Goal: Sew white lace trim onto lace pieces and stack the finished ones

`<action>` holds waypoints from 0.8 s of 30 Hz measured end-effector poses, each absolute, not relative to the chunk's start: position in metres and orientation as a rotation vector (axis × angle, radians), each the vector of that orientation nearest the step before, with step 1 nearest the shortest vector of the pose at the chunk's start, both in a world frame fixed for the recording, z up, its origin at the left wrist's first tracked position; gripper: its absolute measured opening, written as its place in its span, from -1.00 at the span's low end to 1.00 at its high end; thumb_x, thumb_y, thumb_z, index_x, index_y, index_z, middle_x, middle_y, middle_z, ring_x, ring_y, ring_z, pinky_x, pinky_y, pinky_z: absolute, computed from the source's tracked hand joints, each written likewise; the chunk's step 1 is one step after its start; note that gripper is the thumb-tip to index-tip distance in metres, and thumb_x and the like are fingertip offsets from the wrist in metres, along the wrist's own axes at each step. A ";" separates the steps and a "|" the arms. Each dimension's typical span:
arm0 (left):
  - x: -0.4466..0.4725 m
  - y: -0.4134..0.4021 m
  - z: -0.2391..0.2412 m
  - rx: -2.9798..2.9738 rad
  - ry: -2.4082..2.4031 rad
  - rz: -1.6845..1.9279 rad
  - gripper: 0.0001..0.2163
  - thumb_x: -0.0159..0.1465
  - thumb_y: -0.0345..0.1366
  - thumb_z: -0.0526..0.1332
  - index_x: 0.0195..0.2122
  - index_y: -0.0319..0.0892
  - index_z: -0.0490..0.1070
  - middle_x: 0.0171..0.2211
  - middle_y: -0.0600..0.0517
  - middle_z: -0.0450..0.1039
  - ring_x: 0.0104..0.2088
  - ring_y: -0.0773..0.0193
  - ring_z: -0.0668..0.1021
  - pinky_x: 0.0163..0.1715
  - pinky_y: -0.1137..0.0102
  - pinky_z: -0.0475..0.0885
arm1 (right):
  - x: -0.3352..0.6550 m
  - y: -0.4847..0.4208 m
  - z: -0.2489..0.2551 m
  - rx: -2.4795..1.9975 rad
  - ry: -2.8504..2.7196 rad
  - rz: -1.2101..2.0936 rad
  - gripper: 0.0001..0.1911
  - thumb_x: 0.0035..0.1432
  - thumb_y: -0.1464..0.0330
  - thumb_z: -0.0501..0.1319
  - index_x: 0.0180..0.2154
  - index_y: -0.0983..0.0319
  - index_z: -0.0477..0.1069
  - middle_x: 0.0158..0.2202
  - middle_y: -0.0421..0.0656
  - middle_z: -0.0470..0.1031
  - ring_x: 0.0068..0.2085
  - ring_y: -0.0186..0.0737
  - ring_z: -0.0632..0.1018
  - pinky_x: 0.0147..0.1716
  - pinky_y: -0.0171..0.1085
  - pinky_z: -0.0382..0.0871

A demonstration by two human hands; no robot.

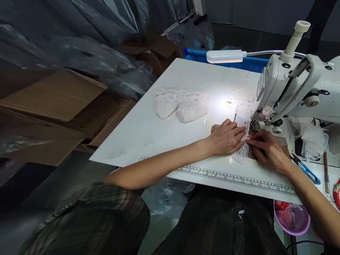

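Note:
A strip of white lace (241, 154) lies under the needle area of a white sewing machine (273, 85) and runs on behind it. My left hand (228, 138) rests flat on the lace just left of the presser foot, fingers stretched out. Close beside it, my right hand (268, 150) pinches the lace's right edge between bent fingers; the fingertips are partly hidden. A stack of white lace pieces (183, 101) sits apart on the table (148, 127), left of my hands.
Blue thread snips (306, 170) and a brown pen-like tool (326, 173) lie right of my right forearm. A lamp (225, 56) reaches over the table's back. Open cardboard boxes (53, 99) stand left. A purple basket (299, 228) is below the front edge.

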State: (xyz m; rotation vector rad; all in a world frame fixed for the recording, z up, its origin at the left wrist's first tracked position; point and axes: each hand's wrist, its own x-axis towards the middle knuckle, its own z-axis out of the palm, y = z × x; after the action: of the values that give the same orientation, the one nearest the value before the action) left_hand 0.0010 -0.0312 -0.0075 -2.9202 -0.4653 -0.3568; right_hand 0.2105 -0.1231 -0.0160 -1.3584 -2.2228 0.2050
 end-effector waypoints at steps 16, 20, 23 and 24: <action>0.005 -0.008 -0.002 -3.148 -0.464 -0.353 -0.61 0.42 -0.15 0.05 0.17 -0.26 0.35 0.24 -0.18 0.35 -0.02 0.01 0.44 0.00 0.12 0.17 | 0.196 -0.134 -0.029 -1.638 -2.096 0.065 -0.53 0.26 0.42 0.05 0.14 0.09 0.46 -0.10 0.03 0.41 -0.11 0.01 0.39 -0.09 0.07 0.39; 0.002 -0.008 -0.006 -3.206 -0.446 -0.372 -0.60 0.41 -0.13 0.07 0.17 -0.26 0.33 0.24 -0.19 0.35 0.00 0.00 0.43 0.03 0.10 0.15 | 0.196 -0.135 -0.028 -1.594 -2.088 0.058 -0.57 0.29 0.42 0.05 0.10 0.12 0.50 -0.11 0.02 0.42 -0.11 -0.02 0.40 -0.10 0.02 0.39; 0.003 -0.007 -0.007 -3.225 -0.460 -0.365 -0.60 0.41 -0.14 0.06 0.18 -0.21 0.32 0.25 -0.17 0.34 0.00 0.01 0.43 0.04 0.10 0.15 | 0.196 -0.135 -0.028 -1.560 -2.083 0.033 -0.59 0.29 0.42 0.06 0.08 0.17 0.51 -0.11 0.03 0.43 -0.11 -0.02 0.41 -0.10 0.01 0.40; 0.003 -0.007 -0.007 -3.227 -0.466 -0.367 -0.60 0.41 -0.14 0.06 0.19 -0.20 0.31 0.25 -0.16 0.34 0.01 0.01 0.42 0.05 0.10 0.15 | 0.197 -0.135 -0.028 -1.558 -2.081 0.026 -0.60 0.29 0.41 0.06 0.08 0.17 0.51 -0.10 0.03 0.44 -0.11 -0.02 0.41 -0.11 0.01 0.41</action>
State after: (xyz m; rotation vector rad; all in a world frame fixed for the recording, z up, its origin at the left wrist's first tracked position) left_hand 0.0034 -0.0072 -0.0067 -3.2265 -0.4656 -0.3670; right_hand 0.1966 -0.1346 -0.0280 -1.5576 -2.0808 0.0265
